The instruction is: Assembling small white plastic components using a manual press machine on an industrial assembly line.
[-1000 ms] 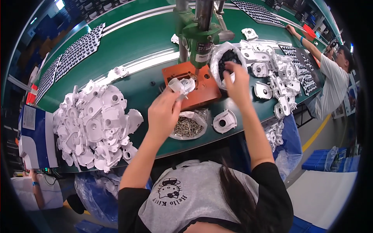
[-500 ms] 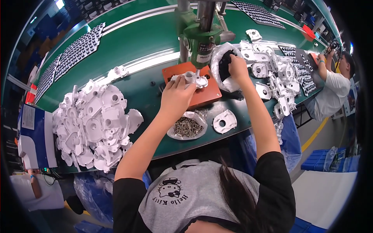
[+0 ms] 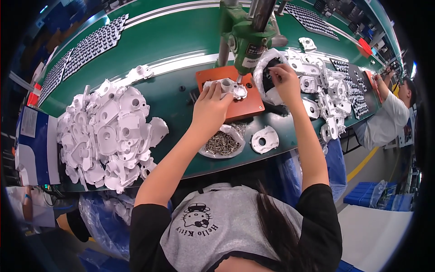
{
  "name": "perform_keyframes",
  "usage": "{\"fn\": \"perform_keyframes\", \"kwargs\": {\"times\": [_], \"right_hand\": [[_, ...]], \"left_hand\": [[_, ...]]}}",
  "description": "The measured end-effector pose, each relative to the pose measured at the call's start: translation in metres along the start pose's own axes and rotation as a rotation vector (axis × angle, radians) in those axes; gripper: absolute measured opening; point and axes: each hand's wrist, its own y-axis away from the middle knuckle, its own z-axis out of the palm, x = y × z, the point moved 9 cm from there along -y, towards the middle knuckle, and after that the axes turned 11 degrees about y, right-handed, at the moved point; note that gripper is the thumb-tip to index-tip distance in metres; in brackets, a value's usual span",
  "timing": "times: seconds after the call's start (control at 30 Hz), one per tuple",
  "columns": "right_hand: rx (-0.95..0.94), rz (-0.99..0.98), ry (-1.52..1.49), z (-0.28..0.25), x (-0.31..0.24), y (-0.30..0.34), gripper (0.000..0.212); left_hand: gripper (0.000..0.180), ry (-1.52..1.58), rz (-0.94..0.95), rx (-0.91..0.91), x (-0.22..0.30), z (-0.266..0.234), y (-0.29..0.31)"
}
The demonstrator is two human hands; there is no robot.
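My left hand (image 3: 211,108) rests on a white plastic housing (image 3: 226,84), its fingers closed around the part's near-left side. The housing lies on an orange fixture block (image 3: 246,107), beneath the tip of a green press (image 3: 247,43). Over a clear plastic bag (image 3: 259,75) of small black parts, my right hand (image 3: 286,84) is raised with thumb and fingers pinched together. Whatever is between those fingertips is too small and dark to make out. In front of the block sits a bag of screws (image 3: 223,143), with a single white housing (image 3: 265,139) beside it.
A large heap of white housings (image 3: 108,131) covers the left of the green bench. More white housings (image 3: 324,86) are piled at the right. Trays of small dark parts (image 3: 90,50) stand farther back. Another person (image 3: 385,106) works at the far right.
My right hand has lifted out of the bag of black parts, its fingers now pinched. My left hand stays on the housing. The whole view has shifted slightly.
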Motion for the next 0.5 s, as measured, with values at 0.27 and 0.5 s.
{"fn": "perform_keyframes", "kwargs": {"times": [0.27,0.5], "right_hand": [[-0.083,-0.136,-0.354,0.003,-0.072,0.015,0.013],[-0.095,-0.038,-0.430,0.011,-0.070,0.014,0.014]], "left_hand": [[0.015,-0.083,0.061,0.021,0.008,-0.005,0.005],[0.015,-0.105,0.047,0.054,0.007,-0.006,0.004]]}}
